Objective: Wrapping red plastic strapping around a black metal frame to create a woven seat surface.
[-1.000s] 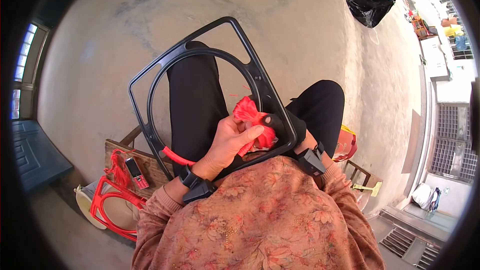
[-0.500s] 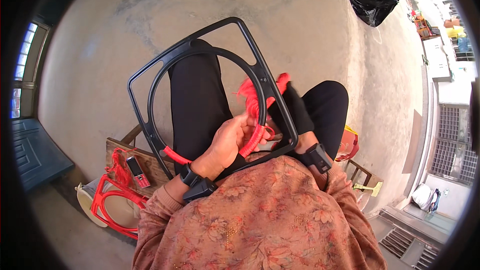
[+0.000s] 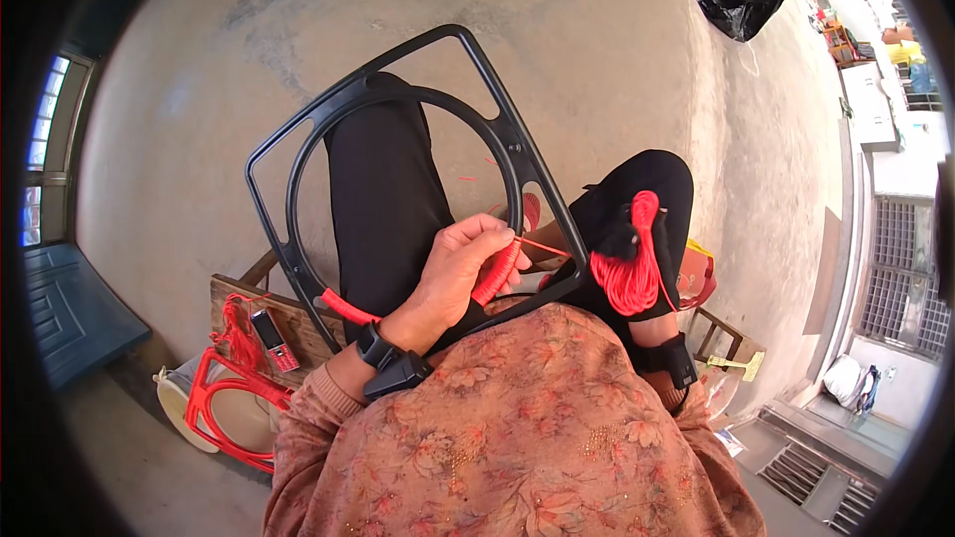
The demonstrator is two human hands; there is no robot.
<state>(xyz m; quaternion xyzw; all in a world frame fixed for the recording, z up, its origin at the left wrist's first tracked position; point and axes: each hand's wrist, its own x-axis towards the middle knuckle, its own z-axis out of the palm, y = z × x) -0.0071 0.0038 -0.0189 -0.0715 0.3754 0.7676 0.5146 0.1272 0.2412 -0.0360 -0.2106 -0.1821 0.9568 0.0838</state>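
Note:
A black frame with a round ring inside it rests tilted over my lap. Red cord wrapping coils closely around the ring's lower right part. My left hand is closed there, thumb and fingers pinching the wrapped ring. From the thumb tip, a taut strand of cord runs right, passing the frame's outer bar. On the right side, my right hand in a black glove grips a looped hank of red cord, which hides most of its fingers. Another red wrapped stretch shows at the ring's lower left.
At my left, a wooden bench carries a mobile phone and loose red cord. A red frame lies beside it. A black plastic bag sits far right. A blue panel stands left.
My right hand has moved right and away from the ring with the hank, drawing the strand straight. My left hand stays on the wrapping. The black frame has shifted slightly left.

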